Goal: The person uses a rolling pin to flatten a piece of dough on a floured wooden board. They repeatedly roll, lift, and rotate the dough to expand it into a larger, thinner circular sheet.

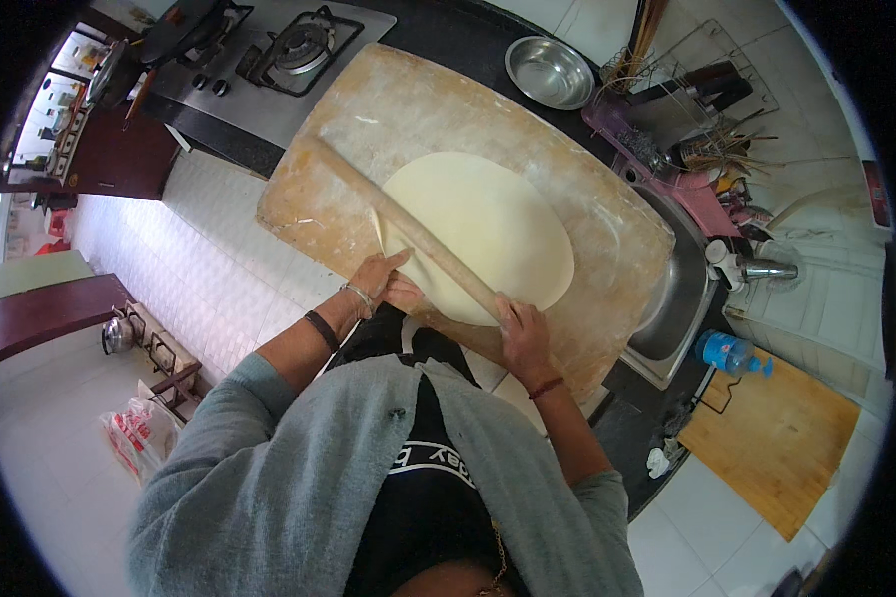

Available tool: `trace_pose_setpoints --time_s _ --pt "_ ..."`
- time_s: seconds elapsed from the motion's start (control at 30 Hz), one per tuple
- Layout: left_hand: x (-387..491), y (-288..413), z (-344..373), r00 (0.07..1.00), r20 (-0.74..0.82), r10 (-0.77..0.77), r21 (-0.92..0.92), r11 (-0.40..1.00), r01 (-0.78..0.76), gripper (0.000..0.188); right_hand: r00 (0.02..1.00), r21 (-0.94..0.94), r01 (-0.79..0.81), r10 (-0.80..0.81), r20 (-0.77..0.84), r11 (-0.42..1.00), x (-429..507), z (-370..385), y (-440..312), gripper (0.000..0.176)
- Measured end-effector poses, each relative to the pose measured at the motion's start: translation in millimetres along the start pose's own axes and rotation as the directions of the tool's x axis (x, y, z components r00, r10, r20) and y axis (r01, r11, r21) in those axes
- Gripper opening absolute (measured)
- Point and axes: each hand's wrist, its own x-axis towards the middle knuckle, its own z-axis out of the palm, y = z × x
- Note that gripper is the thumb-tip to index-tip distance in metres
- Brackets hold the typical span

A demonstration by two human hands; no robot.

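Observation:
A large, thin, pale sheet of dough (493, 224) lies spread on a floured wooden board (612, 298). Diagonally across the dough rests a wooden rolling pin (412, 230), whose far end reaches past the sheet over the board. My right hand (524, 337) grips the pin's near end by the board's front edge. At the sheet's near left edge, my left hand (388, 280) holds the dough between thumb and fingers. The dough there is raised and creased; part of the fingers is hidden.
A gas stove (299, 48) adjoins the board's far left. Beyond the board stands a steel bowl (549, 73). Right are a steel sink (661, 313), a pink rack with knives (664, 119), a blue-labelled bottle (728, 354) and a cutting board (780, 433).

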Motion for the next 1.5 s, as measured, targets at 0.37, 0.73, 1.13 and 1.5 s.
trace_pose_setpoints --time_s 0.37,0.73,1.13,1.5 --pt "54.3 41.0 75.1 0.735 0.198 0.648 0.46 0.601 -0.654 0.041 0.982 -0.014 -0.043 0.039 -0.183 0.999 38.2 -5.6 -16.7 0.055" --pt "-20.0 19.5 21.9 0.518 0.701 0.49 0.712 -0.446 -0.542 0.066 0.985 -0.022 -0.003 -0.001 -0.171 1.0 88.9 53.4 -59.7 0.052" --pt "0.5 20.3 22.1 0.478 0.713 0.512 0.701 -0.518 -0.491 0.068 0.988 0.062 -0.148 0.15 -0.028 0.987 99.9 31.9 -67.8 0.053" --pt "76.9 97.6 107.1 0.361 0.685 0.633 0.728 -0.57 -0.381 0.063 0.944 -0.308 -0.329 0.303 -0.132 0.893 133.9 2.9 -0.6 0.085"
